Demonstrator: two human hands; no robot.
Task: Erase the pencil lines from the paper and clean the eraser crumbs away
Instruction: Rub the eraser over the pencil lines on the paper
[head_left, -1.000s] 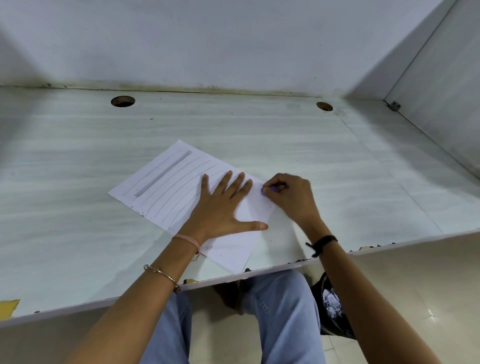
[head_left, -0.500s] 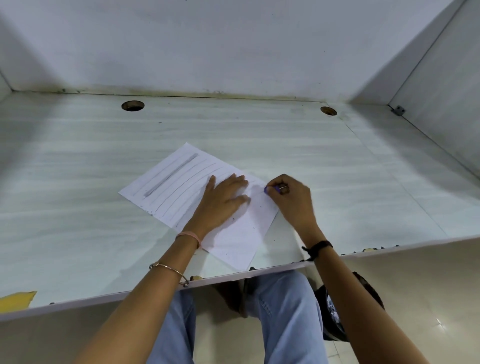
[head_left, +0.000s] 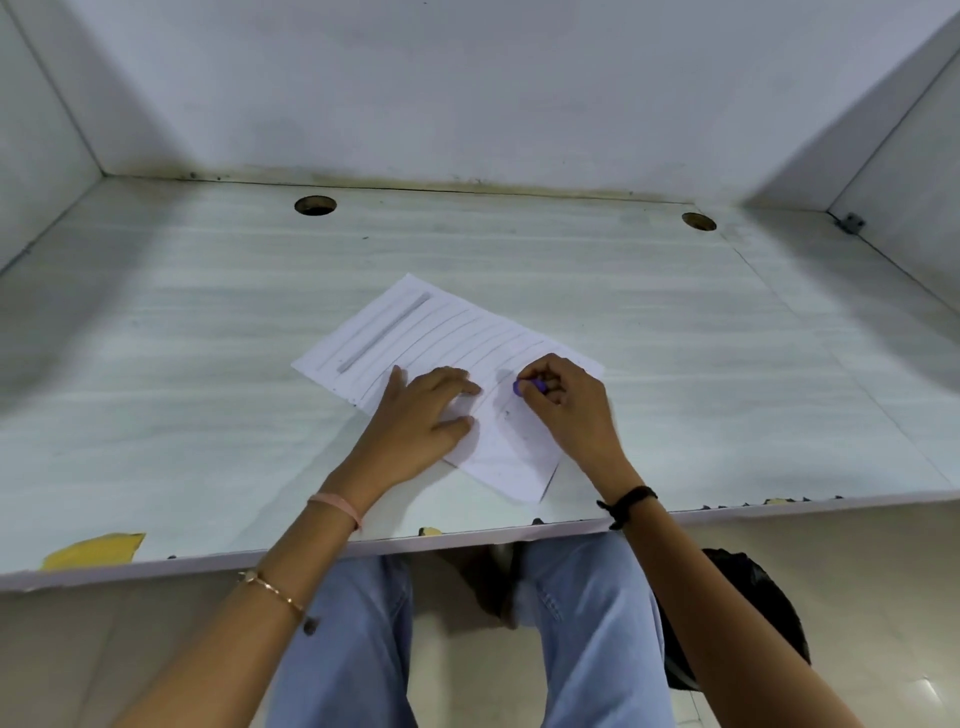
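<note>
Paper (head_left: 447, 338) at the centre of an erasing job lies askew on a pale desk (head_left: 208, 338), one corner pointing at the desk's front edge (head_left: 467, 531) and stopping just short of it. The person's left hand (head_left: 421, 421) presses on the part of the sheet nearer that edge, fingers laid out flat and gripping nothing. The right hand (head_left: 566, 410), about as far from the front edge, pinches a small purple eraser (head_left: 525, 387) in curled fingertips, its end held at the page.

The job looks roughly half done at best. The stretch of sheet closest to the front edge appears blank or only faintly marked, which suggests it has been rubbed out. The half farther from the edge carries a run of thin parallel pencil lines (head_left: 467, 332), with one thick grey stroke (head_left: 384, 332) at the farthest end, all left to erase. Clearing the crumbs seems not yet begun. A few dark specks (head_left: 506, 414) on the sheet, a little nearer the front edge than the eraser, may be crumbs, though they are too small to tell.

The sheet itself is white, thin and unfolded. The corner nearest the front edge seems slightly lifted, with a dark shadow along one side.
</note>
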